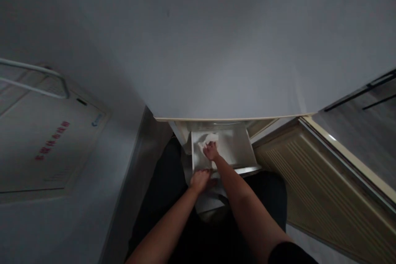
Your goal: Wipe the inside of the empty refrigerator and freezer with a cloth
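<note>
A pale drawer point(235, 144) is pulled out from the front of a small fridge point(229, 113), between my knees. Inside it, toward the left, my right hand point(211, 151) has its fingers closed on a crumpled white cloth or tissue point(210, 137), pressed against the drawer's inner surface. My left hand point(200, 180) grips the front edge of the drawer near its left corner, fingers curled over the rim. The far end of the drawer is hidden under the fridge's top.
The fridge door point(321, 185) stands open at the right, its ribbed inner side facing me. A wall with a metal panel point(46, 140) carrying red lettering is at the left, below a white metal rail point(34, 77). Black bars point(365, 90) show at the far right.
</note>
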Action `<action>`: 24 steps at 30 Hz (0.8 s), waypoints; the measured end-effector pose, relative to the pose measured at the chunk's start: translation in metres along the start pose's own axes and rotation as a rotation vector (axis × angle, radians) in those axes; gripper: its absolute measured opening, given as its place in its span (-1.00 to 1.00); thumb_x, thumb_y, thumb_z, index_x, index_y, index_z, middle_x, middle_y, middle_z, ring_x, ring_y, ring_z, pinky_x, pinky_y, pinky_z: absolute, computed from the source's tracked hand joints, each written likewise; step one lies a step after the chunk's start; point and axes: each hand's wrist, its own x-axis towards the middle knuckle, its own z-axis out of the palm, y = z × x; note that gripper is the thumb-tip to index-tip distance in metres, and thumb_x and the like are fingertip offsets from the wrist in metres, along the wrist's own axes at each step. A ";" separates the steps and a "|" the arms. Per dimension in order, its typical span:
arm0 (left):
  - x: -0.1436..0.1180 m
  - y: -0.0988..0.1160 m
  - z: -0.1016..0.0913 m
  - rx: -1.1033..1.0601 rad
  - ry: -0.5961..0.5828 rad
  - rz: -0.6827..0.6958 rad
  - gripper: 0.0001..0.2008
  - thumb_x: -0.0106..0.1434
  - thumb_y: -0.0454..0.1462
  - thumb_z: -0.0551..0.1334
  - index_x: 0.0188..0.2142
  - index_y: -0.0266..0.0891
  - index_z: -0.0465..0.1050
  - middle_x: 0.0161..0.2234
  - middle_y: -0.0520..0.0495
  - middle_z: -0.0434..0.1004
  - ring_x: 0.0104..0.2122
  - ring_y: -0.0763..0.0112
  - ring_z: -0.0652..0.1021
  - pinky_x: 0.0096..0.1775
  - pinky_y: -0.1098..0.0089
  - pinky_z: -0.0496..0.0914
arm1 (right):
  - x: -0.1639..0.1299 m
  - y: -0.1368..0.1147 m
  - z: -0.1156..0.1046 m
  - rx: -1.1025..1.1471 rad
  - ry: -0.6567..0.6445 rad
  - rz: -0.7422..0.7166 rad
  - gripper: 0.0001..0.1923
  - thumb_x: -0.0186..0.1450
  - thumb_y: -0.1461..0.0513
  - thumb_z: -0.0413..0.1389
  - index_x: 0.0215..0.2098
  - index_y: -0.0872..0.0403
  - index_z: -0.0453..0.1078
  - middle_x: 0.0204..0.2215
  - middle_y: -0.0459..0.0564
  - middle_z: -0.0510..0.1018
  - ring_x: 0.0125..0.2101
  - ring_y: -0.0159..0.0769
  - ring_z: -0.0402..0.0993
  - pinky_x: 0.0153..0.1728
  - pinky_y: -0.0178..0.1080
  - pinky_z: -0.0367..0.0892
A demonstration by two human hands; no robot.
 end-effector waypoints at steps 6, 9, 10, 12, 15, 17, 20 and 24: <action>-0.003 0.004 -0.003 0.275 -0.117 0.029 -0.69 0.16 -0.11 0.33 -0.18 -0.27 0.55 -0.13 -0.45 0.60 -0.06 -0.25 0.60 0.00 -0.03 0.41 | 0.041 -0.025 0.018 -0.372 -0.242 -0.043 -0.30 0.45 0.14 -0.08 0.51 0.09 -0.08 0.50 0.09 -0.37 0.47 0.08 -0.47 0.39 0.15 -0.27; -0.004 0.008 -0.005 0.383 -0.155 0.056 -0.58 0.19 -0.05 0.30 -0.05 -0.27 0.54 -0.07 -0.42 0.60 -0.04 -0.20 0.60 0.00 0.00 0.43 | 0.056 -0.007 -0.009 -0.398 -0.220 0.003 -0.23 0.41 0.08 0.04 0.51 -0.13 -0.14 0.51 -0.02 -0.30 0.48 -0.01 -0.40 0.39 0.14 -0.24; -0.004 0.009 -0.005 0.415 -0.166 0.061 -0.56 0.20 -0.04 0.29 -0.03 -0.27 0.53 -0.05 -0.40 0.60 -0.03 -0.18 0.60 0.01 0.00 0.43 | 0.059 0.005 -0.023 -0.400 -0.193 0.038 -0.22 0.40 0.07 0.07 0.50 -0.16 -0.11 0.51 -0.02 -0.22 0.47 -0.05 -0.33 0.39 0.08 -0.21; -0.004 0.009 -0.005 0.470 -0.187 0.069 -0.54 0.21 -0.02 0.29 -0.01 -0.25 0.52 -0.02 -0.37 0.60 0.00 -0.13 0.58 0.05 0.02 0.42 | 0.056 0.040 -0.053 -0.398 -0.128 0.130 -0.28 0.41 0.09 0.06 0.48 -0.06 0.01 0.47 0.08 -0.02 0.45 -0.04 -0.16 0.38 0.00 -0.14; -0.004 0.009 -0.004 0.530 -0.207 0.064 -0.53 0.21 0.00 0.29 0.01 -0.21 0.50 0.00 -0.32 0.59 0.04 -0.07 0.57 0.07 0.07 0.41 | 0.041 0.098 -0.091 -0.404 -0.052 0.301 -0.26 0.42 0.10 0.01 0.48 0.21 -0.01 0.46 0.37 -0.12 0.44 0.11 -0.17 0.34 0.05 -0.05; -0.004 0.010 -0.004 0.550 -0.209 0.058 -0.53 0.23 0.01 0.28 0.03 -0.19 0.49 0.00 -0.29 0.60 0.05 -0.03 0.56 0.08 0.10 0.41 | 0.031 0.124 -0.102 -0.406 -0.061 0.319 -0.21 0.43 0.09 0.00 0.50 0.22 -0.12 0.47 0.36 -0.22 0.46 0.03 -0.25 0.36 -0.03 -0.07; -0.003 0.012 -0.005 0.560 -0.210 0.052 -0.56 0.26 0.02 0.25 0.02 -0.17 0.49 -0.01 -0.25 0.60 0.05 0.02 0.57 0.11 0.12 0.39 | 0.030 0.124 -0.083 -0.426 -0.077 0.339 -0.14 0.42 -0.02 0.01 0.53 0.06 -0.25 0.49 0.29 -0.37 0.47 0.13 -0.41 0.36 0.12 -0.18; -0.002 0.014 -0.005 0.575 -0.214 0.033 -0.55 0.23 0.01 0.28 0.01 -0.18 0.51 0.00 -0.29 0.61 0.05 -0.01 0.57 0.08 0.12 0.41 | 0.043 0.058 -0.011 -0.445 -0.014 0.237 -0.07 0.40 -0.12 -0.03 0.53 0.02 -0.37 0.47 0.27 -0.51 0.44 0.34 -0.55 0.30 0.38 -0.37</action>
